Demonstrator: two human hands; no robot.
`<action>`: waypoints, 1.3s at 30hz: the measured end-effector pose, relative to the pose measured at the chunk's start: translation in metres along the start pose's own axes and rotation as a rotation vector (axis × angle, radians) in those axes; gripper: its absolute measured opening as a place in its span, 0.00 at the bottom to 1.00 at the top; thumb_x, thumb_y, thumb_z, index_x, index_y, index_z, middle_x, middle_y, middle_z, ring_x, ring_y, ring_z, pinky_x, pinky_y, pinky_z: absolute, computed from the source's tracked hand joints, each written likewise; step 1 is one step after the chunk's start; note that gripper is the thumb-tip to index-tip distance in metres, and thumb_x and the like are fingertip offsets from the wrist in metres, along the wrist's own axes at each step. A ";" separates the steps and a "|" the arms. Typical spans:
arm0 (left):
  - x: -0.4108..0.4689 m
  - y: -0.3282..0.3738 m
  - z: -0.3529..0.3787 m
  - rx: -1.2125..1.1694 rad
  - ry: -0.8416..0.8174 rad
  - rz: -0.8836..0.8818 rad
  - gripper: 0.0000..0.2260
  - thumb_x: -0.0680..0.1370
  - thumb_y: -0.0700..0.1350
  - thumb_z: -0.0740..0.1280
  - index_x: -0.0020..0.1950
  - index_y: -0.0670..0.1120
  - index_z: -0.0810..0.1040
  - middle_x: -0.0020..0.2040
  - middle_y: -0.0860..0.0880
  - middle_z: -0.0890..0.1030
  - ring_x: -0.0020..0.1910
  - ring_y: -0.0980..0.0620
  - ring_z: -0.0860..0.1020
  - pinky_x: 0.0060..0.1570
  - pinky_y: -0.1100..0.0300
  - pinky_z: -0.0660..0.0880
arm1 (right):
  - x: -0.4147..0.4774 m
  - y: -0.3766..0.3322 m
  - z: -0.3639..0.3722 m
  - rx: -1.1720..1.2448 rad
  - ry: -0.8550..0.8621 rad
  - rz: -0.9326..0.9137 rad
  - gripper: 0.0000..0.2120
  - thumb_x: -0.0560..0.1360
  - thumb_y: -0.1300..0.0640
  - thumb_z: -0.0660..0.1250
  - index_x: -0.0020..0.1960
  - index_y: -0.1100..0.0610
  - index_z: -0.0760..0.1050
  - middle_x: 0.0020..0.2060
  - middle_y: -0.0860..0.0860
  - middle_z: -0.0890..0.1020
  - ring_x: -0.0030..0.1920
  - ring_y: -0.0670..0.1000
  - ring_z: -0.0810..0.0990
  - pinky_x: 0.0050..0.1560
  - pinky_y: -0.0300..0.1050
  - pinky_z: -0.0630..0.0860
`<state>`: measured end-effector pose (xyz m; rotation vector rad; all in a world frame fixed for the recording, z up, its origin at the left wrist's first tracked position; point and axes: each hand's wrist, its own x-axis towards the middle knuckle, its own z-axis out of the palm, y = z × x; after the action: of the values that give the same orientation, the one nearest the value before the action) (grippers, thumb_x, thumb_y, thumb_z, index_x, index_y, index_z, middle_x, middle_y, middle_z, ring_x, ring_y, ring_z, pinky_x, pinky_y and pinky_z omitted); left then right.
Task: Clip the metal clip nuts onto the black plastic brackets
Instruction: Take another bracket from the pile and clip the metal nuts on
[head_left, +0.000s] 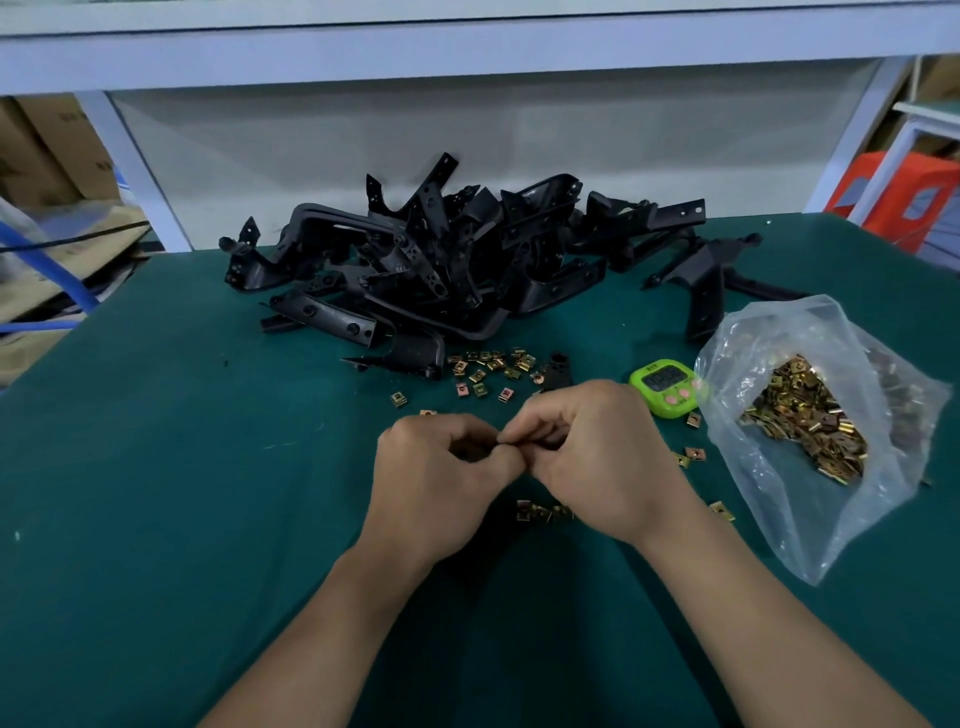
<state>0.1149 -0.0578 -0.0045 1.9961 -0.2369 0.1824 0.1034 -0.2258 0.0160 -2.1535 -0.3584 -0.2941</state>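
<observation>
Left hand (441, 467) and right hand (597, 457) both curled up, pinching some small dark part (500, 442) between them; brackets (441, 260) piled at 12 o'clock.

Green timer (665, 387) on teal table (156, 519); orange stool (904, 192) far right

Tabletop (156, 467): dark teal-green, plain. Brackets (441, 260): black, matte. Clip nuts (488, 371): brassy gold, some with a pinkish tint. Bag (831, 415): clear, filled with the same gold nuts. Timer (667, 387): lime green, dark screen, pink buttons. Frame (130, 166) behind: white. Stool (893, 192): orange-red.
</observation>
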 end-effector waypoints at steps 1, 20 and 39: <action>0.000 0.000 0.000 -0.021 -0.021 0.003 0.11 0.63 0.59 0.69 0.37 0.56 0.87 0.32 0.59 0.83 0.32 0.60 0.81 0.30 0.69 0.73 | 0.000 0.001 -0.001 0.015 -0.009 0.016 0.11 0.70 0.68 0.77 0.41 0.52 0.87 0.35 0.42 0.86 0.37 0.42 0.85 0.38 0.37 0.80; 0.015 -0.011 -0.013 0.073 -0.002 -0.006 0.09 0.69 0.54 0.70 0.30 0.53 0.81 0.25 0.55 0.79 0.23 0.60 0.73 0.25 0.68 0.67 | 0.000 -0.006 -0.010 0.096 -0.044 0.213 0.06 0.72 0.63 0.77 0.40 0.52 0.85 0.31 0.48 0.85 0.29 0.48 0.84 0.34 0.44 0.81; 0.007 -0.012 -0.001 0.064 -0.096 0.041 0.06 0.77 0.49 0.73 0.46 0.61 0.86 0.37 0.62 0.84 0.38 0.62 0.81 0.36 0.71 0.73 | -0.001 -0.007 -0.002 0.110 0.113 0.231 0.08 0.72 0.62 0.75 0.44 0.49 0.86 0.35 0.44 0.86 0.35 0.45 0.84 0.36 0.39 0.80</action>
<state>0.1247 -0.0525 -0.0130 2.0673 -0.3376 0.1224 0.0994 -0.2238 0.0223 -2.0365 -0.0581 -0.2572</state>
